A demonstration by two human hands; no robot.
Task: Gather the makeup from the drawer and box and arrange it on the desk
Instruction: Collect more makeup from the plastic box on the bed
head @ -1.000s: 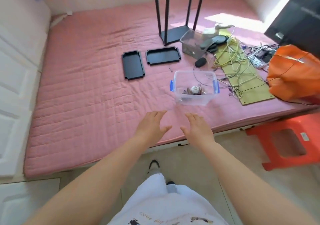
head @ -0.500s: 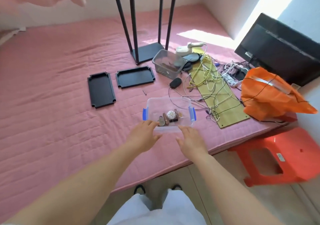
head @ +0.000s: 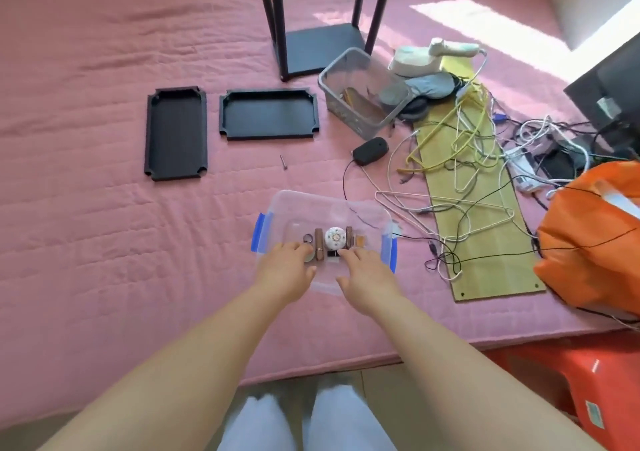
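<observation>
A clear plastic box (head: 294, 204) with blue side latches lies on the pink mattress near its front edge. Inside it I see a round white compact (head: 335, 237), two brown lipstick tubes (head: 318, 248) and a few small items. My left hand (head: 285, 272) and my right hand (head: 363, 275) both reach over the box's near rim, fingers extended down among the makeup. Whether either hand holds an item cannot be made out; the fingertips are partly hidden.
Two black trays (head: 176, 133) lie on the mattress behind the box. A grey basket (head: 363, 93), a black mouse (head: 370, 150), tangled cables and hangers on a yellow board (head: 485, 242), an orange bag (head: 592, 239) and a red stool (head: 588, 391) crowd the right.
Both hands have moved forward from short of the box, over its near rim and into it. The view has come closer to the mattress.
</observation>
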